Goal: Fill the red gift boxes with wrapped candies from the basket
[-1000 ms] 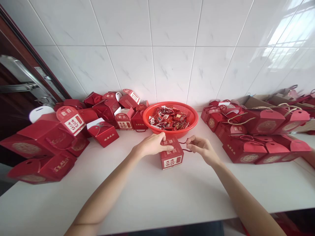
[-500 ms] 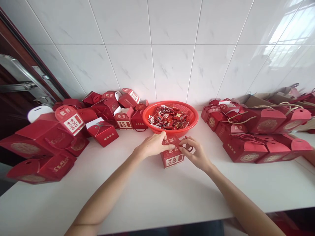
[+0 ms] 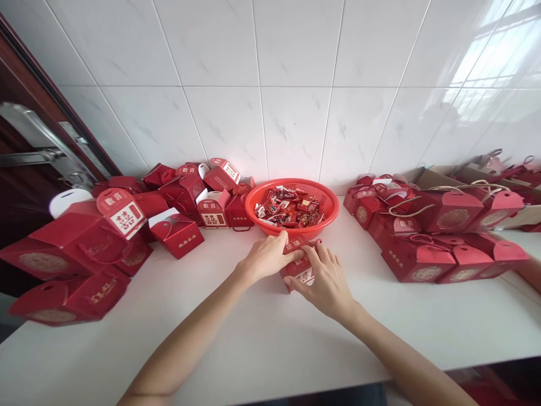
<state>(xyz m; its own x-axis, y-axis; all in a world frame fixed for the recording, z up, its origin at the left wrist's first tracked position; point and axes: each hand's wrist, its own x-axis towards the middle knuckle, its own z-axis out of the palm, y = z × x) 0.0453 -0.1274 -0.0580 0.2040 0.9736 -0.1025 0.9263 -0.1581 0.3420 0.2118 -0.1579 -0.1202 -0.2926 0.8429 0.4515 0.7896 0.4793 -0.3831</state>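
Note:
A small red gift box [image 3: 304, 276] with gold characters and a white-and-red label stands on the white table, just in front of the candy basket. My left hand [image 3: 268, 256] grips its top left side, thumb laid over the top and fingers at the far edge. Around its right side closes my right hand [image 3: 329, 279], with fingertips on the top and the thumb against the front face. A bit of dark red cord [image 3: 318, 241] shows by the right fingers. My hands cover much of the box's top and right side.
The red plastic basket [image 3: 333, 210] holds wrapped candies [image 3: 291, 207]. Red boxes [image 3: 177, 234] are piled at left beside a door handle [image 3: 31, 158]. More boxes [image 3: 418, 259] stand in rows at right. Another person's arm [image 3: 533, 275] shows at the right edge. Behind rises a tiled wall [image 3: 296, 124].
My right hand has shifted from the cord at the box's right side onto its top and front, the thumb now on the front face. My left hand keeps its grip.

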